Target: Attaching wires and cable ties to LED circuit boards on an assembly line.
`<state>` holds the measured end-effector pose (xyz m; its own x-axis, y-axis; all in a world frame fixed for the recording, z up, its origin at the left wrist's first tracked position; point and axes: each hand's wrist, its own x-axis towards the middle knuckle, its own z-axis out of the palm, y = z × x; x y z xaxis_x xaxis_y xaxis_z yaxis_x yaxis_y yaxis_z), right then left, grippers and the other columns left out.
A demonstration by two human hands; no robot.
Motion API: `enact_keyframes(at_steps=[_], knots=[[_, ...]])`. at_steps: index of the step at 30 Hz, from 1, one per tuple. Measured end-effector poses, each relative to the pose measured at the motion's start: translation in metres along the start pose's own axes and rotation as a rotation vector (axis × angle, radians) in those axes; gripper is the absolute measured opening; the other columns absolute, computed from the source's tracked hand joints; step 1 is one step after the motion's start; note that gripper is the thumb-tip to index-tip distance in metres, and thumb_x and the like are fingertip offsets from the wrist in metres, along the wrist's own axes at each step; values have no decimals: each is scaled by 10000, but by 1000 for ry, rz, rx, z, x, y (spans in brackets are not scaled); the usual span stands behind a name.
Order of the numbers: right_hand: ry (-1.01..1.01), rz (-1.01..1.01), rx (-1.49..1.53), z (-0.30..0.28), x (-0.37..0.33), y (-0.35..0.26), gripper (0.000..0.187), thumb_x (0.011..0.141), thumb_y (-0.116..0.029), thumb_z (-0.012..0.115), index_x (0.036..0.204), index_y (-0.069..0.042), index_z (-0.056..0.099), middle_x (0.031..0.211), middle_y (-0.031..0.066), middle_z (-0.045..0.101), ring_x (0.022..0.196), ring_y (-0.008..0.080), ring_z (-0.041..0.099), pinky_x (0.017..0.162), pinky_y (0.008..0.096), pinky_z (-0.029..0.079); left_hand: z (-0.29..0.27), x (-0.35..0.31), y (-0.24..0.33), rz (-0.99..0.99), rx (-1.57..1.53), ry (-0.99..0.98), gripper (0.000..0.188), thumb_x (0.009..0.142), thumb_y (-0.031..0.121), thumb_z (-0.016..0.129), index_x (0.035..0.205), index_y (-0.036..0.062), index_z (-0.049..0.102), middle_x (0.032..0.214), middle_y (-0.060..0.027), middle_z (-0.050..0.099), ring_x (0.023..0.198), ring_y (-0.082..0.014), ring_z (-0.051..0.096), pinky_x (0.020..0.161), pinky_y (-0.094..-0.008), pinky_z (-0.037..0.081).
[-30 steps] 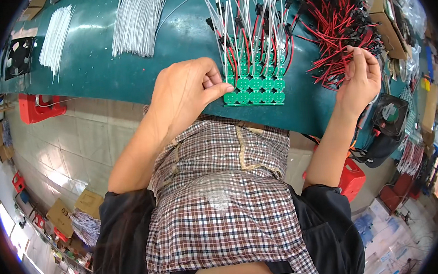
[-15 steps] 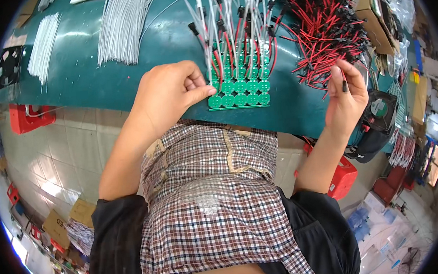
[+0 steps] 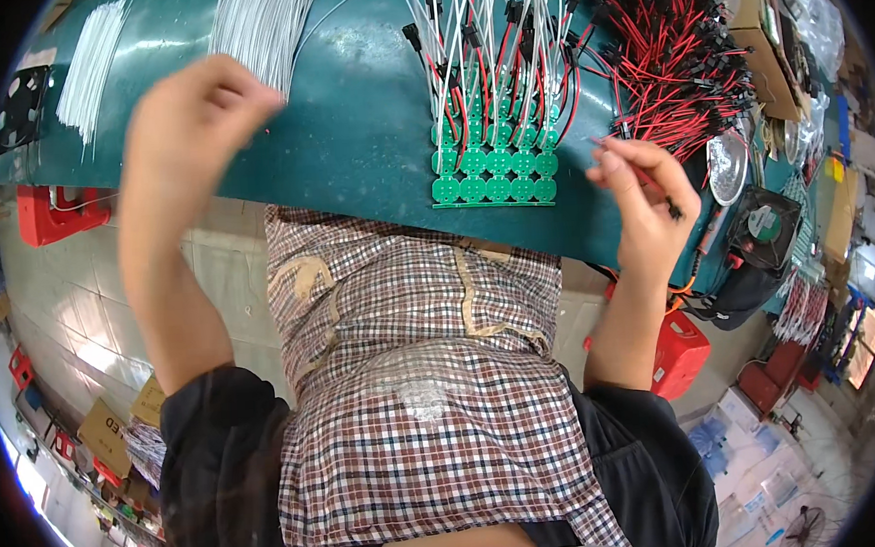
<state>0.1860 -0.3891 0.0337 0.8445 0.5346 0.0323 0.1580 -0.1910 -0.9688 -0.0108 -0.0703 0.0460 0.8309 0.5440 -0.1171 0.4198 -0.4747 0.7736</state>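
My left hand point(image 3: 198, 118), smeared by motion, is raised at the near end of a bundle of white wires point(image 3: 262, 28). Thumb and fingers are pinched together; whatever they hold, if anything, I cannot make out. My right hand point(image 3: 653, 200) pinches a red-and-black connector lead point(image 3: 644, 174), its dark end lying against the palm. Between the hands lies a panel of joined round green circuit boards point(image 3: 496, 162). White wires and red-and-black leads with black plugs point(image 3: 514, 10) stand up from its far rows, while the nearest discs carry none.
A large heap of red-and-black leads point(image 3: 680, 68) is at the right of the green table point(image 3: 368, 117). A soldering iron point(image 3: 707, 232), a round metal dish point(image 3: 728, 167) and a black fan point(image 3: 763, 221) sit beyond my right hand. Another white wire bundle point(image 3: 94, 69) lies far left.
My left hand has left the green panel and moved left toward the white wires. My right hand has come inward and slightly down from the heap, still holding the lead.
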Motion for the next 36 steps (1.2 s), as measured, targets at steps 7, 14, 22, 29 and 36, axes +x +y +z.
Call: enact_keyframes(at_steps=[7,14,22,29,36], knots=[[-238,-344,-218,44,-17,-2,221,762,108,746,950,-7,734,857,113,686,729,187,675,644,264,532,-115,38,-109,-346,921,515,435,941,499,585,1045,97,716,971,-73,736,906,-251,692,787,-359,499],[-186,-303,-250,52,-23,5,193,776,89,719,950,7,704,851,114,681,716,188,670,624,273,527,-153,56,-185,-403,798,295,421,939,461,613,1110,84,690,1038,-122,726,963,-292,690,821,-379,508],[-191,-300,-284,53,-25,3,188,772,90,714,942,11,700,849,114,678,704,187,669,616,277,529,-148,53,-189,-328,836,446,445,937,474,608,1095,66,689,1000,-161,713,969,-310,687,837,-387,506],[-176,-343,-323,53,-25,5,209,752,104,713,936,7,692,841,116,673,699,202,669,608,285,530,-137,52,-171,-406,893,378,451,939,483,555,1120,91,684,1052,-173,706,1015,-366,663,862,-411,509],[-193,-378,-341,55,-24,0,219,741,112,710,932,7,689,836,116,671,698,208,668,606,291,531,-99,42,-106,-355,858,578,420,920,440,583,1084,75,711,995,-128,735,937,-297,699,816,-371,517]])
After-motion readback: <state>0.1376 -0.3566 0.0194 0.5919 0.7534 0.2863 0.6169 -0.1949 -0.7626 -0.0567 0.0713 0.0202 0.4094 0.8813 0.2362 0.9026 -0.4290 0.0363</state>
